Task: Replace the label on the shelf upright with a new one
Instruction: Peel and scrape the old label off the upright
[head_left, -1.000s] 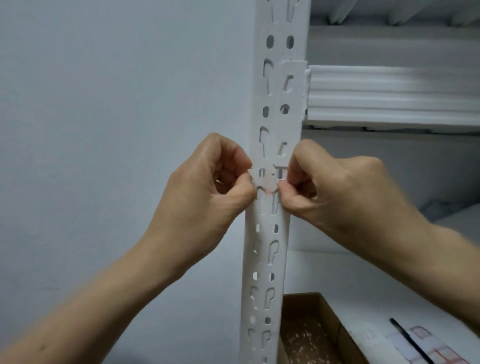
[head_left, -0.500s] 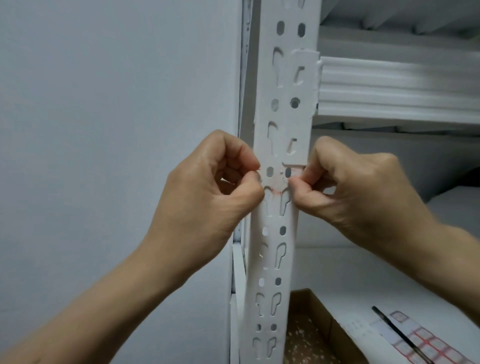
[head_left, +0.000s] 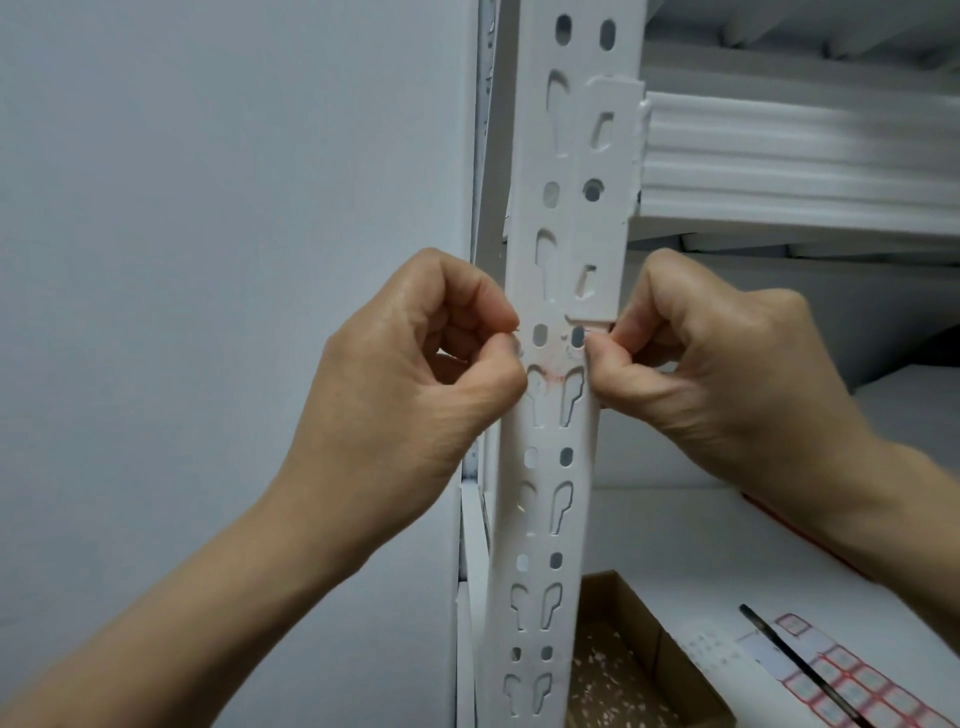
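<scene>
left hand (head_left: 410, 374) and right hand (head_left: 717, 364) each pinch the label (head_left: 553, 359) on the upright (head_left: 574, 156).

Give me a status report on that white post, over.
Left hand and right hand pinch the label at its ends. It lies across the shelf upright. Nothing blocking the hands.

A plain grey-white wall (head_left: 208, 182) fills the left half of the frame. At upper right, a white ribbed shelf beam (head_left: 805, 156) runs horizontally. Below it, a white shelf board (head_left: 675, 535) occupies the right side. An open brown cardboard box (head_left: 649, 618) sits at lower centre, its floor scattered with pale flecks. At lower right lies a slim dark rod (head_left: 802, 665), possibly a pen, set diagonally.
</scene>
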